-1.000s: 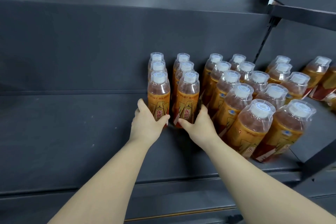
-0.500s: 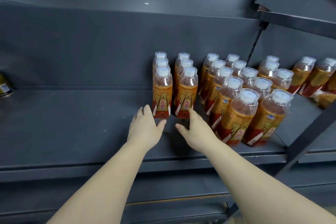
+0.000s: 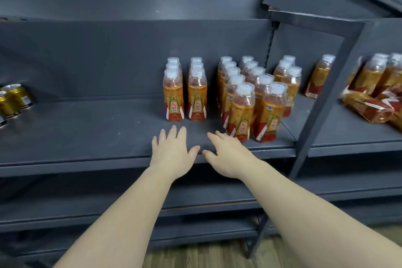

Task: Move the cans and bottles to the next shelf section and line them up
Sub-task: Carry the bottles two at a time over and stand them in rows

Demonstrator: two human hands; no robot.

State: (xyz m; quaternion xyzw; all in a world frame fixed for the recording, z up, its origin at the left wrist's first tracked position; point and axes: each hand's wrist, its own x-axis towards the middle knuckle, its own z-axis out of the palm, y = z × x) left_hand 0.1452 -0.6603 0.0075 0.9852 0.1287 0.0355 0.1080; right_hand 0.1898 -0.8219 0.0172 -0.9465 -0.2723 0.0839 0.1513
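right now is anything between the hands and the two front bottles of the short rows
Nothing visible. Only bare shelf separates the left hand from the left front bottle and the right hand from the right front bottle.

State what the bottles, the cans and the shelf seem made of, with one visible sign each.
Bottles: clear plastic, probably; liquid shows above glossy printed labels. Cans: likely metal; shiny gold sides, silvery tops. Shelf: seemingly painted metal; matte dark grey, thin edges.
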